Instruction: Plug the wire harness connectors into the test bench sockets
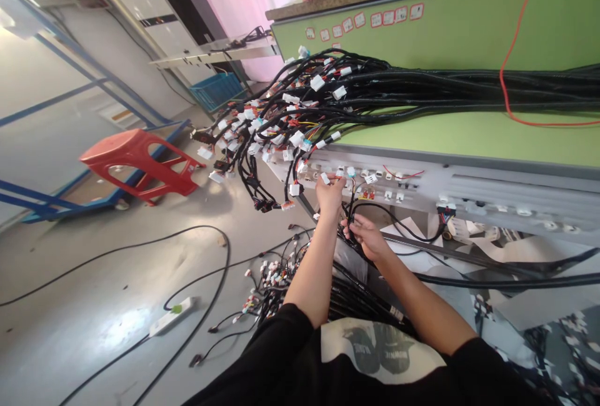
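A red stool (117, 145) stands on the floor at the far left, and a blue bin (218, 90) sits behind it. A long black cord (227, 259) curls over the floor, near a white power strip (171, 318). At the top, a big bunch of black wires (422, 86) lies against a green board (469, 28). Its messy end, full of white plugs, hangs just above the hands. A thin red wire (502, 75) dangles in front of the big bunch. More wires (349, 298) lie low down, under the arms.

The small black wires (351, 206) stand up right by the two hands, in front of the long pale board (510, 190). The right hand (368, 237) is curled around them, with thumb and fingers pinching them. The left hand (330, 197) is a bit higher and to the left. Its fingertips are bent by a little white plug (325, 178), but I can't tell if they squeeze it. One black wire loops from near the right hand to a bigger plug (446, 208) on the pale board.

I count two hands, one stool, one blue bin and one power strip. There are too many plugs to count.
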The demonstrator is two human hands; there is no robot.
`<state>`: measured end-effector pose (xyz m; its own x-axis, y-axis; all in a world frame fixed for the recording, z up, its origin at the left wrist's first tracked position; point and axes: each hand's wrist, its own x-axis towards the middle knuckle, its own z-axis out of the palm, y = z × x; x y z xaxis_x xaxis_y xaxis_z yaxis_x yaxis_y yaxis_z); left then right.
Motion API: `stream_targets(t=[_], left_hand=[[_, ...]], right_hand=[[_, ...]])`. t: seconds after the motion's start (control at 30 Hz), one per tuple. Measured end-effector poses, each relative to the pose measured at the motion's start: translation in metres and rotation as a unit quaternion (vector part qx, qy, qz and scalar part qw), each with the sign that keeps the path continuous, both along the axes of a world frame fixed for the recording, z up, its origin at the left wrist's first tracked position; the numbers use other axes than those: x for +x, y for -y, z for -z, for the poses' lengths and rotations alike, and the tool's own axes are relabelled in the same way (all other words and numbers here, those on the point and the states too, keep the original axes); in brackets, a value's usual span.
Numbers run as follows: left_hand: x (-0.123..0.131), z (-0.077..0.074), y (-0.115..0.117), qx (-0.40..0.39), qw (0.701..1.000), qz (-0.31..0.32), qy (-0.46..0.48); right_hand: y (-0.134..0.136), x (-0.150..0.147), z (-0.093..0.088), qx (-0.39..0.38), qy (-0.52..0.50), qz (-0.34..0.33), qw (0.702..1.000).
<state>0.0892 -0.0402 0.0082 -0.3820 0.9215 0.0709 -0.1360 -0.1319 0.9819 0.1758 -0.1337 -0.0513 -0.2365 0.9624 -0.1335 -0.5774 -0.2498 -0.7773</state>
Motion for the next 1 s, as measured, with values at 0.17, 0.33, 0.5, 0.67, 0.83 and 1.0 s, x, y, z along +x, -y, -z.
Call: stream_targets(t=[0.17, 0.33, 0.5, 0.67, 0.83, 1.0], left_hand=[[-0.003, 0.001, -0.001, 0.019, 0.982, -0.06, -0.181], [-0.007, 0.0, -0.001, 0.028, 0.966, -0.067, -0.249], [-0.007, -0.001, -0.003, 0.034, 0.968, -0.078, -0.237], [-0.007, -0.005, -0.002, 0.054, 0.961, -0.073, -0.261], [-0.005, -0.015, 0.001, 0.034, 0.942, -0.052, -0.329], [0.0, -0.026, -0.002, 0.015, 0.93, -0.057, -0.363]], right_hand=[[0.0, -0.001, 0.0, -0.004, -0.014, 0.0, 1.0], [-0.001, -0.002, 0.002, -0.006, -0.016, 0.0, 1.0], [-0.002, -0.002, 0.002, -0.002, -0.022, -0.002, 1.0], [-0.002, -0.001, 0.0, -0.003, -0.034, -0.004, 0.999], [-0.002, -0.001, -0.004, -0.007, -0.052, -0.004, 0.999], [-0.003, 0.001, -0.005, 0.003, -0.076, -0.011, 0.997]])
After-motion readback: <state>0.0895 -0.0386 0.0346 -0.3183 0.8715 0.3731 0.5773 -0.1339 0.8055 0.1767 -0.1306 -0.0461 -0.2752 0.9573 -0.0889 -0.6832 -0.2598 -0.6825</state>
